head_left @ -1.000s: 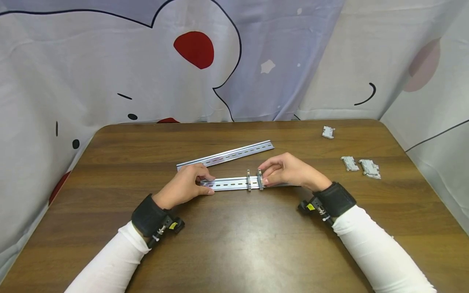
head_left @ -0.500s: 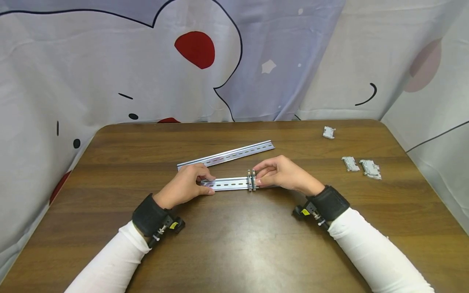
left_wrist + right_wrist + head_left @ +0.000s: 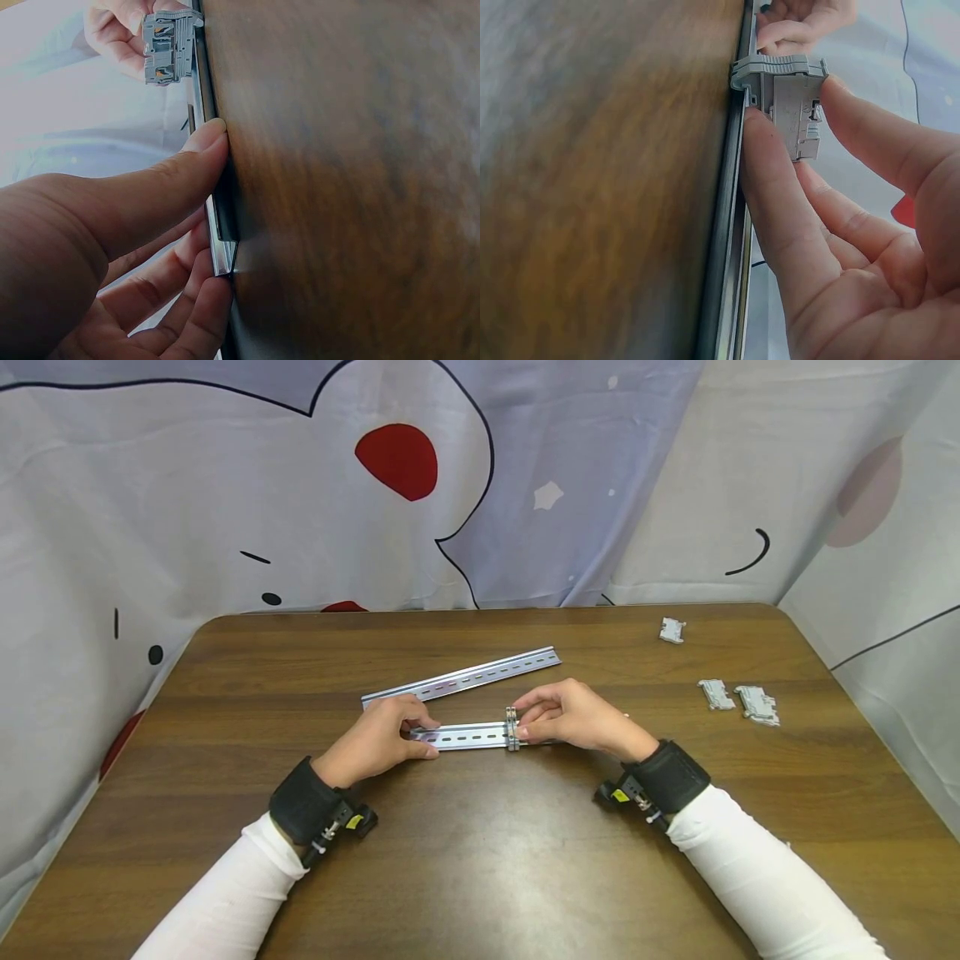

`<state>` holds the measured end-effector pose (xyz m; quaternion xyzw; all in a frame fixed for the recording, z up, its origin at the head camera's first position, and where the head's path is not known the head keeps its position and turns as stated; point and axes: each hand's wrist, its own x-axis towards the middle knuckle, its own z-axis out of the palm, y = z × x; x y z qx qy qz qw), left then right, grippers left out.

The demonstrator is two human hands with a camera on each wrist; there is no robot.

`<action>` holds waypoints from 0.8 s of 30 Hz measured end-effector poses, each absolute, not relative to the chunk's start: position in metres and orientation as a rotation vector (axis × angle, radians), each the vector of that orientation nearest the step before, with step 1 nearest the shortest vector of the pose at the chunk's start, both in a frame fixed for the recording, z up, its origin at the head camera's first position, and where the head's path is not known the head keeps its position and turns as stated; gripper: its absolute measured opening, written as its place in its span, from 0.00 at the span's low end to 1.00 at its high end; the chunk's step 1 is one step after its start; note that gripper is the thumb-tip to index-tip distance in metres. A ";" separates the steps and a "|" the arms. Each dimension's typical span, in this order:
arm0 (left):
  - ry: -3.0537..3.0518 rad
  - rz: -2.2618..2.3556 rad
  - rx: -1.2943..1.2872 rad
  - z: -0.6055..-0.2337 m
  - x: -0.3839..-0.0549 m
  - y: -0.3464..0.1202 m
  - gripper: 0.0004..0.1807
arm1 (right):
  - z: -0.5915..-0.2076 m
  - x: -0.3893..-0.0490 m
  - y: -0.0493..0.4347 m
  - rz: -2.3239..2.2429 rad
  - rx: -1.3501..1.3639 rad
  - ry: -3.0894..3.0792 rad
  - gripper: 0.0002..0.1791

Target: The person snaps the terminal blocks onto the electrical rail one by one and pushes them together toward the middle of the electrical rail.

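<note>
- Left hand: gripping one end of slotted rail, lying between hands.
- Right hand: narrow pinch on outer terminal block.
- Outer terminal block: just slid leftward along rail, gap to inner terminal block closed; apparently a snug pair at right fingertips.

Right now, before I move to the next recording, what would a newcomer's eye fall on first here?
Probably the big red patch on the pale cloth behind the table. Next, likely the shiny slotted rail mid-table, gripped by the left hand, with the right hand holding gray blocks set across it. A second rail lies slanted just beyond.
</note>
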<state>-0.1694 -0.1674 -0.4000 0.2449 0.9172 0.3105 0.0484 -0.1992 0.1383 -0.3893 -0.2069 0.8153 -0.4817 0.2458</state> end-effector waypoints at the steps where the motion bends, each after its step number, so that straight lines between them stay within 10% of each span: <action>1: 2.796 0.948 0.746 -0.400 -0.169 -0.168 0.17 | -0.389 -0.199 0.138 -1.314 -0.568 2.227 0.22; 24: 2.801 0.957 0.747 -0.399 -0.169 -0.167 0.17 | -0.372 -0.196 0.146 -1.246 -0.735 2.200 0.24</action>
